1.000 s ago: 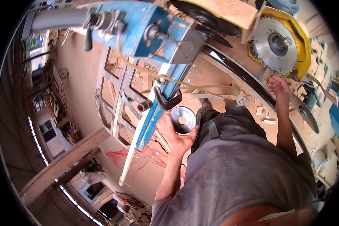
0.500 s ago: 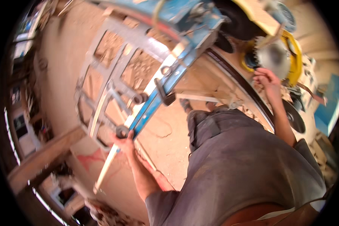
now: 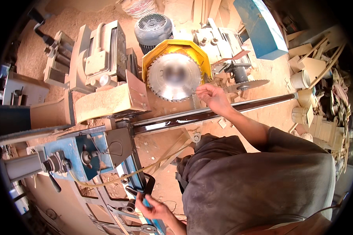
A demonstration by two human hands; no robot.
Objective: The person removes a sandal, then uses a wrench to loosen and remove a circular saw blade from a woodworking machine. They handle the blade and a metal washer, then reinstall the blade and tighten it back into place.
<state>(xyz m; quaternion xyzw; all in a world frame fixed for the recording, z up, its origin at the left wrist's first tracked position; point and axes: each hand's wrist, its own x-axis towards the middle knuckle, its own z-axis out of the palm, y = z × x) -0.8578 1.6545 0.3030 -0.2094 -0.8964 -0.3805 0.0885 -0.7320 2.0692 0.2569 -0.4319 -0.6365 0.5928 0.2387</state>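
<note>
A large toothed circular saw blade (image 3: 175,76) sits under a yellow guard (image 3: 172,47) on a dusty woodworking machine. My right hand (image 3: 210,98) reaches out to the blade's lower right rim, its fingers curled on the teeth there. My left hand (image 3: 155,209) is low in the view, fingers apart, touching a black loop handle (image 3: 146,186) on the blue metal frame (image 3: 86,150). A dark steel rail (image 3: 208,113) runs across between my two hands. My grey shirt fills the lower right.
A grey motor (image 3: 153,29) and a beige machine head (image 3: 102,58) stand behind the blade. A second, smaller blade (image 3: 249,83) lies to the right. White buckets (image 3: 302,80) and wood offcuts (image 3: 321,125) crowd the right side. Sawdust covers the floor.
My view has swung up over the machine. My left hand has left the frame rail and now rests by the black handle. My right hand stays at the blade.
</note>
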